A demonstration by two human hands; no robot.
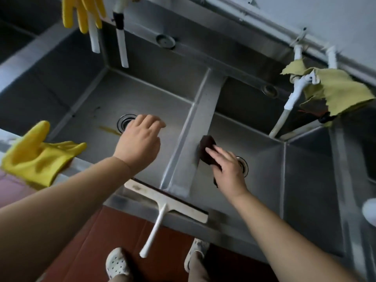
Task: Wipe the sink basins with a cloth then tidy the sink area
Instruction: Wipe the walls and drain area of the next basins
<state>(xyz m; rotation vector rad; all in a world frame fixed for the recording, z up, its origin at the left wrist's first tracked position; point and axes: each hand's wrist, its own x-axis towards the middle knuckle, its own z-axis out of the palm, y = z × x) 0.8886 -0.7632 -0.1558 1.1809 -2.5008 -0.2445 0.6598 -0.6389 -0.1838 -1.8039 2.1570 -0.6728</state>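
1. The right hand (227,169) presses a dark brown cloth (207,149) against the right-hand side of the steel divider (201,123) between the two sink basins; its fingers are nearly straight and close together, lying flat on the cloth
2. Most of the cloth sticks out beyond the fingertips, up along the divider wall; a small dark part shows below the palm
3. The left hand (140,139) hovers over the left basin (154,94), holding nothing, fingers loosely bent and slightly apart, just beside the drain (124,122)
4. A white squeegee (162,208) lies across the front edge of the sink, its handle hanging off toward the floor
5. A yellow rubber glove (38,157) lies on the front left edge; another glove (81,11) hangs at the back left
6. An olive rag (337,88) is draped over the tap pipes at the back right
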